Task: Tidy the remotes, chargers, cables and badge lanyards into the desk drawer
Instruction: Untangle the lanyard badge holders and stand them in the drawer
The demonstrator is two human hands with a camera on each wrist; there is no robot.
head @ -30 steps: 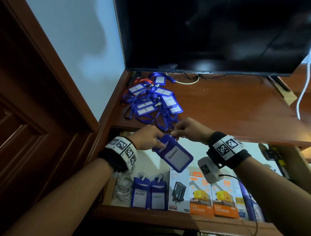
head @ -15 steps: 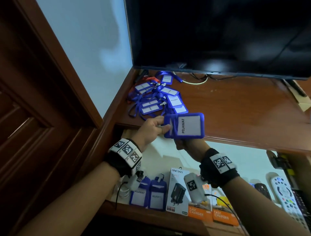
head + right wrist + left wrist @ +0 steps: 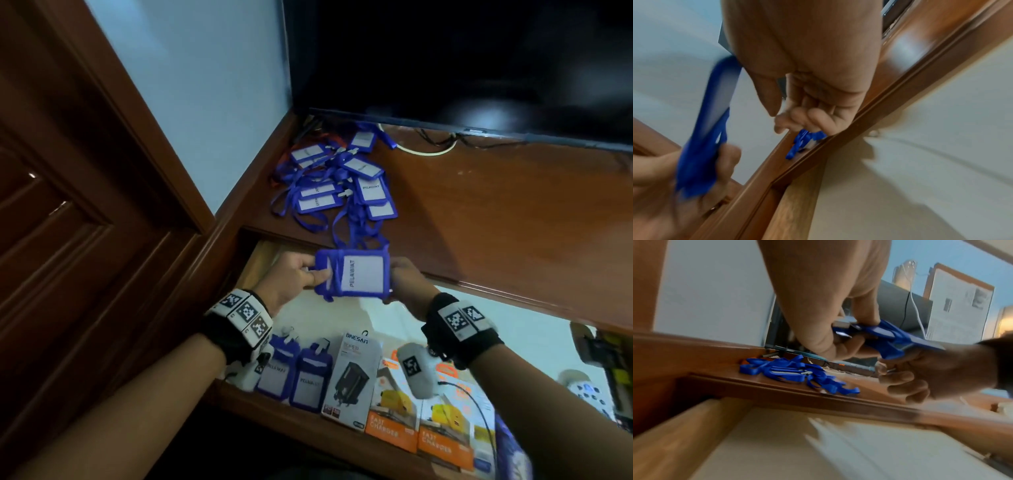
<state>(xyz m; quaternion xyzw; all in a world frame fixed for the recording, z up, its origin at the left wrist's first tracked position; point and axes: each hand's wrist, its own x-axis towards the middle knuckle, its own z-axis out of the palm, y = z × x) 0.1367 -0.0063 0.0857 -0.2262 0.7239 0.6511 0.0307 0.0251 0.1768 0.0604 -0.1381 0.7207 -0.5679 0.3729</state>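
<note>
A blue "PELAWAT" badge holder (image 3: pixel 352 272) with its strap wound round it hangs flat above the open drawer (image 3: pixel 534 342). My left hand (image 3: pixel 317 274) pinches its left end, thumb on top. My right hand (image 3: pixel 395 279) grips the right end. In the left wrist view the badge holder (image 3: pixel 890 337) runs edge-on from my left hand (image 3: pixel 846 331) to my right hand (image 3: pixel 920 369). In the right wrist view the badge holder (image 3: pixel 711 113) is blurred. A tangled pile of blue badge lanyards (image 3: pixel 339 178) lies on the desk top's left corner.
In the drawer's front lie two blue badge holders (image 3: pixel 296 378), a white charger box (image 3: pixel 352 380), orange charger boxes (image 3: pixel 424 421) and a remote (image 3: pixel 582 390) at the right. A dark TV screen (image 3: pixel 462 61) stands at the desk's back. A wooden door (image 3: pixel 85 222) is to the left.
The badge holder has turned flat and now sits just below the desk edge. My right hand has shifted from under it to its right end. The left hand still pinches the left end.
</note>
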